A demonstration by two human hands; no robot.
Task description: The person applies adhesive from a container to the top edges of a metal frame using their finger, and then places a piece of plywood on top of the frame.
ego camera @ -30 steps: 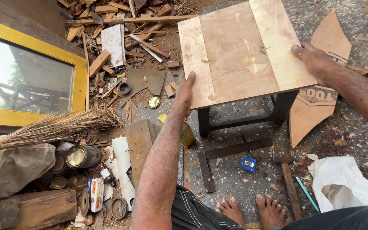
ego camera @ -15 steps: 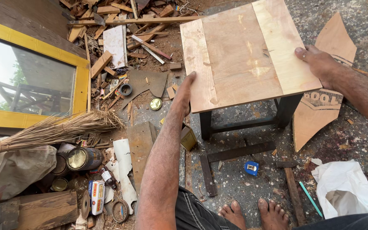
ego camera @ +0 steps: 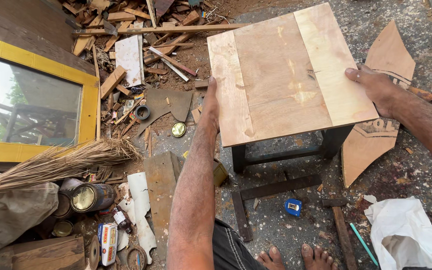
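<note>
1. Both hands are on a square pale plywood board, made of three strips, with the lightest strip on the right. It sits on top of a dark metal stool frame on the concrete floor.
2. The left hand lies flat along the board's left edge, fingers straight and pressed against the side, not curled round anything.
3. The right hand grips the board's right edge, thumb on top and fingers tucked out of sight underneath, so it looks properly pinched.
4. Compared to a second ago, the board looks slightly more turned and shifted to the right over the frame. Both hands have kept their places on the edges, so it's being nudged rather than lifted.
5. Stuff nearby: a small blue tape measure on the floor near the frame, a brown curved cardboard offcut to the right, and a straw broom on the left beside a yellow-framed window panel. A pile of wood scraps lies at the far left.
</note>
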